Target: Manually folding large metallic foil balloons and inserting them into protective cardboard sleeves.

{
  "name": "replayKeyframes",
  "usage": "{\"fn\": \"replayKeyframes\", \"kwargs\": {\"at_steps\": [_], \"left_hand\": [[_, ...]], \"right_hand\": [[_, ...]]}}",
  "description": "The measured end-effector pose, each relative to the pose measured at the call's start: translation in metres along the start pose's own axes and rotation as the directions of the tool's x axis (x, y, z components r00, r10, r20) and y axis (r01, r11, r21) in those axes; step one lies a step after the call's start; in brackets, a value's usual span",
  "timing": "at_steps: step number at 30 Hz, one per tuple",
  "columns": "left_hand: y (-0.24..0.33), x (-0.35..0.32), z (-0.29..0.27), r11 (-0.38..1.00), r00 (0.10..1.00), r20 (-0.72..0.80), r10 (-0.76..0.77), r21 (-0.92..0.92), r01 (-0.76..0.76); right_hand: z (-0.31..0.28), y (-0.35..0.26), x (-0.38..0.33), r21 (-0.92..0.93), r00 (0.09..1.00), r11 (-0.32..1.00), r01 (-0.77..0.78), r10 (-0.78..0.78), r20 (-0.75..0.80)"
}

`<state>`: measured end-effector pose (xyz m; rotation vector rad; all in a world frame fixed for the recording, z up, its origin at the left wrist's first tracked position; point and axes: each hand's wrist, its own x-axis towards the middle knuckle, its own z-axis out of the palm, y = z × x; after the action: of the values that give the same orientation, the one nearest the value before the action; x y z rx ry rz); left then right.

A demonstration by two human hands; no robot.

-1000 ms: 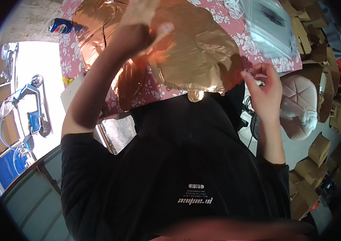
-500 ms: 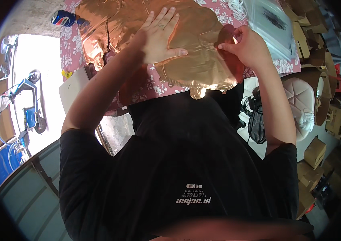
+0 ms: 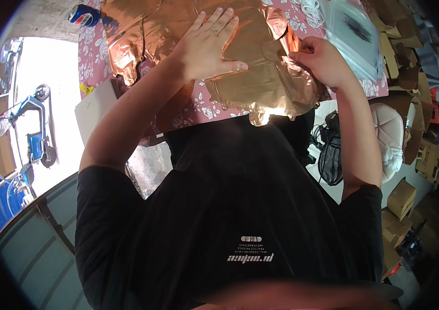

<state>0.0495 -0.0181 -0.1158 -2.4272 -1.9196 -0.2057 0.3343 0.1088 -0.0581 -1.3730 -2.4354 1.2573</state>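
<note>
A copper-gold foil balloon (image 3: 266, 85), deflated and flat, lay on the near part of a table under a pink flowered tablecloth (image 3: 199, 108). Its long axis ran roughly from the far left to the near right, with a small neck at the near edge overhanging the table toward the person's chest.

The left hand (image 3: 210, 46) lay flat on the foil, palm down, fingers spread and straight, thumb out to the right; it pressed and gripped nothing. The right hand (image 3: 323, 61) was partly curled at the balloon's right side, fingers pinching a turned-up fold of the foil.

More crumpled copper foil (image 3: 137, 36) lay beyond and to the left, touching the balloon. A blue drink can (image 3: 85, 14) lay on its side at the far left corner. Clear plastic bags (image 3: 351, 33) lay at the right of the table. A white box (image 3: 98, 106) stood just left of the table, and brown cardboard boxes (image 3: 405, 199) were stacked to the right.

The person's black shirt (image 3: 230, 206) hid the table's near edge and the floor below. The top of the foil was cut off by the frame.
</note>
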Motion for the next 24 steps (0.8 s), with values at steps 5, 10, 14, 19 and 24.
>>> {"fn": "replayKeyframes", "kwargs": {"at_steps": [5,10,14,19,24], "left_hand": [[0.000,-0.001,0.002,0.999,0.999,-0.028,0.019,0.026,-0.019],[-0.001,-0.003,0.001,1.000,0.999,-0.035,0.023,0.010,-0.023],[0.000,-0.004,-0.003,0.997,0.998,-0.024,0.054,0.051,-0.052],[0.008,0.002,-0.021,0.985,0.999,-0.003,0.054,0.166,-0.053],[0.011,-0.006,-0.024,0.982,0.926,-0.328,0.185,0.108,-0.158]], "right_hand": [[-0.001,-0.031,-0.017,0.022,0.997,0.997,0.075,-0.075,-0.003],[0.026,-0.066,-0.030,0.012,0.990,0.993,0.117,-0.118,0.082],[0.047,-0.069,-0.034,-0.040,0.960,0.966,0.254,-0.247,0.130],[0.052,-0.016,-0.001,-0.315,0.703,0.774,0.549,-0.632,-0.327],[0.076,-0.006,-0.004,-0.378,0.763,0.725,0.575,-0.642,-0.072]]}}
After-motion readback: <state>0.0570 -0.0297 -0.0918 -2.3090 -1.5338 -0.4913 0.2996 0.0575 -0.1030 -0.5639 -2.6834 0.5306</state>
